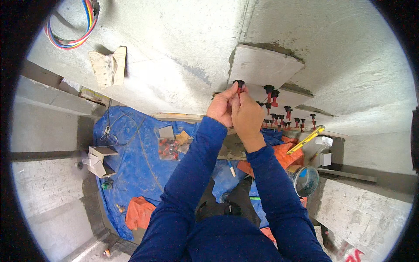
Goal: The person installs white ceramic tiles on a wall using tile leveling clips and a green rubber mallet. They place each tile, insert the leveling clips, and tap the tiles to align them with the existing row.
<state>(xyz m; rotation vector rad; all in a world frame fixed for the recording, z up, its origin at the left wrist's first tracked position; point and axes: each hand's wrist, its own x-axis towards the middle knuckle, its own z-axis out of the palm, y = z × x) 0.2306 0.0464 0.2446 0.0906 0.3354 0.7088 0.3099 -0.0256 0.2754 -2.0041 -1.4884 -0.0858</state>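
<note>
Both my hands are raised together at the wall, at the lower edge of a light tile [265,65]. Between their fingertips is a tile leveler [238,83] with a black cap and a red stem. My left hand [221,107] pinches it from the left. My right hand [247,115] closes on it from the right, its fingers curled and partly hiding the red stem. To the right, several more tile levelers [274,97] of the same black and red kind stick out along the joints between the tiles.
A blue tarp [144,174] covers the floor, with a bag of red and black parts [169,149] on it. At the right stand a bucket [305,181] and a yellow spirit level [306,139]. Coloured wires [72,43] hang from the wall at upper left.
</note>
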